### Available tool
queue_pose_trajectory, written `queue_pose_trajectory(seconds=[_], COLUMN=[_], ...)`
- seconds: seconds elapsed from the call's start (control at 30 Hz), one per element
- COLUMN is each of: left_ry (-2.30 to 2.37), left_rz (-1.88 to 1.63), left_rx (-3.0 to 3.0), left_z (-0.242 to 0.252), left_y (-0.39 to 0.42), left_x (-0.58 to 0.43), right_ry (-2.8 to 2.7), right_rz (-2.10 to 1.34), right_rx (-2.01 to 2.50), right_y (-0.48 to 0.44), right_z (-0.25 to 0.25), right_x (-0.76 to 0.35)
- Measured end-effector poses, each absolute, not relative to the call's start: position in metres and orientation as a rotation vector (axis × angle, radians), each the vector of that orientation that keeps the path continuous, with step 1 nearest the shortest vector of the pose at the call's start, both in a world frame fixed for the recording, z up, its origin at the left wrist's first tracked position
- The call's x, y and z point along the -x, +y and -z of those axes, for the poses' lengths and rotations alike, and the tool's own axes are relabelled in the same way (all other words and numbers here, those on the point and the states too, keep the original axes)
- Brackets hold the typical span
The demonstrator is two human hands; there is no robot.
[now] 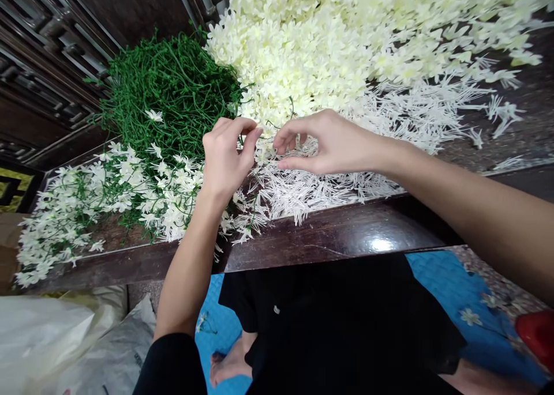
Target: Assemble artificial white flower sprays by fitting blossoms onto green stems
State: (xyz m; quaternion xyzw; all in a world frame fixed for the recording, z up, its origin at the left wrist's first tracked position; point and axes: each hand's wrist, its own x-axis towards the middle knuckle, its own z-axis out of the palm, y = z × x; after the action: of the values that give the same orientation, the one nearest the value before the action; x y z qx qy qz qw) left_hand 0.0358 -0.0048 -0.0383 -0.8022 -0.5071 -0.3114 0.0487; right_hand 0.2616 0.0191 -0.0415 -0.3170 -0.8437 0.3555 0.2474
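Note:
My left hand (pixel 225 155) is closed in a pinch above the dark wooden table (pixel 346 233), thumb against forefinger, holding something too small to make out. My right hand (pixel 326 141) hovers just to its right with fingers curled and thumb below, the fingertips close to the left hand's pinch. Both hands sit over a spread of small white plastic flower centres (pixel 311 190). A big heap of cream artificial petals (pixel 311 43) lies behind them. A tangle of green plastic stems (pixel 173 92) is to the left. Finished white flower sprigs (pixel 104 199) lie at the table's left front.
Dark carved wooden furniture (pixel 47 66) stands behind the table on the left. White plastic bags (pixel 56 337) sit on the floor below left. A blue mat (pixel 454 291) with a few fallen flowers lies under my legs, and a red object (pixel 539 331) shows at the right edge.

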Motion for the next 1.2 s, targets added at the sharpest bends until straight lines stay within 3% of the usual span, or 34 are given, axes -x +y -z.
queue_pose_trajectory(seconds=[0.2, 0.53, 1.0, 1.2], left_ry=[-1.629, -1.797, -1.893, -1.838], left_rz=[0.949, 1.380, 1.359, 1.352], left_rx=[2.483, 2.530, 2.703, 2.820], left_z=[0.036, 0.033, 0.029, 0.025], left_y=[-0.008, -0.008, -0.006, -0.009], left_x=[-0.039, -0.045, -0.040, -0.042], right_ry=[-2.540, -2.453, -2.050, -1.893], right_rz=[-0.830, -0.876, -1.074, -0.934], right_rx=[0.722, 0.740, 0.813, 0.862], right_y=[0.022, 0.021, 0.021, 0.022], right_z=[0.057, 0.050, 0.029, 0.030], right_x=[-0.257, -0.260, -0.270, -0.269])
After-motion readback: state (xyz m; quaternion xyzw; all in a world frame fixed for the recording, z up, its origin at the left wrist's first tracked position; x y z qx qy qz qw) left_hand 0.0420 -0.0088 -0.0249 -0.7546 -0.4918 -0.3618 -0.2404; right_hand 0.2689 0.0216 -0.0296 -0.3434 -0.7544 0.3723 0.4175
